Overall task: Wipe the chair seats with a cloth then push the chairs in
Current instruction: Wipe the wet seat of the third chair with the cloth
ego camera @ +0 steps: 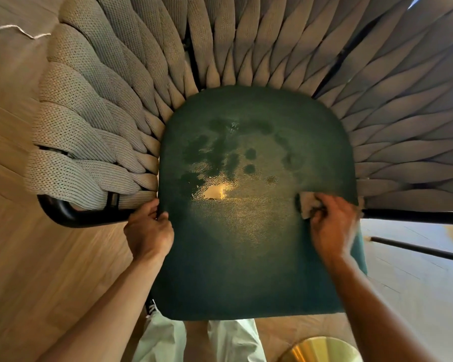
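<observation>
my right hand (334,226) pinches the cloth (310,205), pressing it on the seat (246,244) near its right edge. left hand (149,228) curls over the seat's left edge by the black frame (71,214), steadying the chair. wet patches sit far of centre. seat looks textured, slick when damp; cloth is small, soft, bunches easily. chair probably light, so grip the frame or seat edge to push it in.
</observation>
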A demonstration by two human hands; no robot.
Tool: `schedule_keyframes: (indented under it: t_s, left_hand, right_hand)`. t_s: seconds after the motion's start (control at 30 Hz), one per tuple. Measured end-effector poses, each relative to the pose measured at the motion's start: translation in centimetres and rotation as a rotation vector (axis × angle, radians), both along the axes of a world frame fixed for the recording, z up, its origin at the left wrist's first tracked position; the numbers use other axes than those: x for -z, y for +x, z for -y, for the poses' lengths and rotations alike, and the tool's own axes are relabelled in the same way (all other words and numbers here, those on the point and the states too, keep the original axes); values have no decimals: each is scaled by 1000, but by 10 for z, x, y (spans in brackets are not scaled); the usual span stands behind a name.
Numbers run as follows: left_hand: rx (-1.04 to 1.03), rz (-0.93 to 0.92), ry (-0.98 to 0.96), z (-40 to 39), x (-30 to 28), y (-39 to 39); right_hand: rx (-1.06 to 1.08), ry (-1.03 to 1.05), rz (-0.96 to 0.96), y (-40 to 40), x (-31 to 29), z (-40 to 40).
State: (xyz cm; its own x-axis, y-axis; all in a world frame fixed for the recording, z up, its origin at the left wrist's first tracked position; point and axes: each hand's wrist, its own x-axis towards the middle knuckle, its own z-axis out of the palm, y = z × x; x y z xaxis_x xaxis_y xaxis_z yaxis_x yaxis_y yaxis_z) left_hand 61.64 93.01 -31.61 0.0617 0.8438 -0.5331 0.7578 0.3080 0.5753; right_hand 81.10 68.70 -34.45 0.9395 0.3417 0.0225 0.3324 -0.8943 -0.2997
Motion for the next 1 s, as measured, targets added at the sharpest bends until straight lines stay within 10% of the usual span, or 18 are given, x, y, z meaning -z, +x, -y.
schedule_keyframes:
  t_s: [0.47,1.0]
  left_hand:
    - [-362,181,-282,-15,-4,7]
    - [237,-62,19,-12,11,11]
  right_hand:
    - [-501,217,-191,-162,5,-216]
    - [-178,-52,-16,16,-13,-7]
